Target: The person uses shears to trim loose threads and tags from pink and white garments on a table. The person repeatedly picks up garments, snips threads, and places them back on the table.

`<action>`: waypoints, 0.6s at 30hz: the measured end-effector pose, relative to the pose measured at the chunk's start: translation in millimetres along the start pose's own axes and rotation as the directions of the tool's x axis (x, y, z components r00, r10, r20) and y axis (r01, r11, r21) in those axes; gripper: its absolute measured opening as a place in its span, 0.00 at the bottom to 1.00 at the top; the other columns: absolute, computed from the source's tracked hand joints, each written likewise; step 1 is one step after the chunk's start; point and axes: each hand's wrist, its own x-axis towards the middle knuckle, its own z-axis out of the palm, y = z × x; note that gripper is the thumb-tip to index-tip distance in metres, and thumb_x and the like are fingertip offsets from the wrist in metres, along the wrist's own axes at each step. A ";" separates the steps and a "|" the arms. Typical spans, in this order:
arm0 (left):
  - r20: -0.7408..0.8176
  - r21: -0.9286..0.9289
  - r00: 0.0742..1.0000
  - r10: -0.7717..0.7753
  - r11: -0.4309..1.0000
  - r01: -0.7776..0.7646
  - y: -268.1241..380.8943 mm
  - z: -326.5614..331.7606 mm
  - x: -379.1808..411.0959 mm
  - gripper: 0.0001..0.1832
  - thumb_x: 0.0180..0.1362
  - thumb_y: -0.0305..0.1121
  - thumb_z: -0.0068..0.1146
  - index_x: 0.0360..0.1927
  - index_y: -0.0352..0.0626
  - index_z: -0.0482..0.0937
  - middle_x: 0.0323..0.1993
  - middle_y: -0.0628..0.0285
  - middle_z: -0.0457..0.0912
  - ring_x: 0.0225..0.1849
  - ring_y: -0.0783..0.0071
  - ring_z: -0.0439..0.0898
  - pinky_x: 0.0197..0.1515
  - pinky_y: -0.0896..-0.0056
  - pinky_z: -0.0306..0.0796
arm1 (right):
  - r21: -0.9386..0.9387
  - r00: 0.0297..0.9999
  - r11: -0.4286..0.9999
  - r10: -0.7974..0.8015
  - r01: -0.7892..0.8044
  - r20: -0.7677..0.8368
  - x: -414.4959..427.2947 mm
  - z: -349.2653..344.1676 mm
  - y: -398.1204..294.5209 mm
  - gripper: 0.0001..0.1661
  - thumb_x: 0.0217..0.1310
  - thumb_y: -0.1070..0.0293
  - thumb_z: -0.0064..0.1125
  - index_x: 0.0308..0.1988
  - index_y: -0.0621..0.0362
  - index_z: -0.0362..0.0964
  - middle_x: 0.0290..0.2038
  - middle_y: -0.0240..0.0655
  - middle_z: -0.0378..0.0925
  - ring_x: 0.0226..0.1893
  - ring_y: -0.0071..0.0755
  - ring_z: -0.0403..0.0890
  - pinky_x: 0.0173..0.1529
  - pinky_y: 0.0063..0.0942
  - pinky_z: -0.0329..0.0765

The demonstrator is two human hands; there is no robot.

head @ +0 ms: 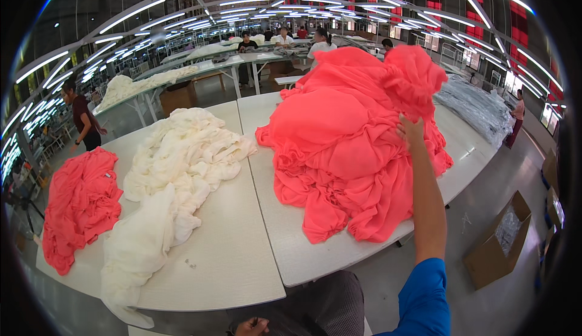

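Observation:
A large heap of coral-pink gathered garments (pixel 336 154) rises on the white table in front of me. My right hand (pixel 411 132) is stretched out to the heap's right side and grips a bunched coral garment (pixel 411 81), lifted at the top of the pile. Some of my right fingers are hidden in the cloth. Low at the picture's bottom edge, my left hand (pixel 253 327) is by my lap, with its fingers curled and partly cut off. Something small and dark shows at its fingertips, too unclear to name.
Left of the heap lies a pile of cream garments (pixel 182 163), trailing over the front table edge. A smaller coral pile (pixel 82 204) sits far left. Clear plastic-wrapped goods (pixel 473 106) lie at right. A cardboard box (pixel 500 240) stands on the floor. A person (pixel 84 115) walks at left.

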 end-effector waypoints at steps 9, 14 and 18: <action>0.097 0.120 0.993 0.069 0.989 -0.081 -0.9 19.0 9.0 0.15 0.61 0.45 0.57 0.41 0.45 0.79 0.25 0.70 0.78 0.18 0.85 0.67 0.19 0.82 0.61 | -0.507 0.850 0.691 -0.490 0.515 0.193 -148.3 -3.7 91.2 0.20 0.59 0.70 0.60 0.51 0.61 0.70 0.49 0.41 0.74 0.48 0.34 0.75 0.52 0.32 0.72; 0.197 0.137 0.980 0.037 0.988 -0.065 -3.2 35.8 9.1 0.16 0.63 0.38 0.58 0.49 0.37 0.78 0.33 0.71 0.78 0.30 0.88 0.71 0.32 0.85 0.65 | -0.278 0.486 0.542 -0.289 0.793 0.825 -250.5 35.4 90.3 0.20 0.56 0.68 0.63 0.48 0.62 0.72 0.49 0.46 0.74 0.52 0.50 0.72 0.58 0.40 0.68; 0.276 0.102 0.959 0.065 0.990 -0.097 -9.7 37.6 4.8 0.21 0.67 0.40 0.52 0.57 0.37 0.74 0.36 0.71 0.77 0.36 0.87 0.72 0.39 0.83 0.68 | -0.021 0.118 0.557 -0.139 0.830 0.983 -304.7 66.7 126.2 0.26 0.58 0.62 0.61 0.54 0.61 0.69 0.57 0.48 0.68 0.58 0.53 0.68 0.61 0.44 0.64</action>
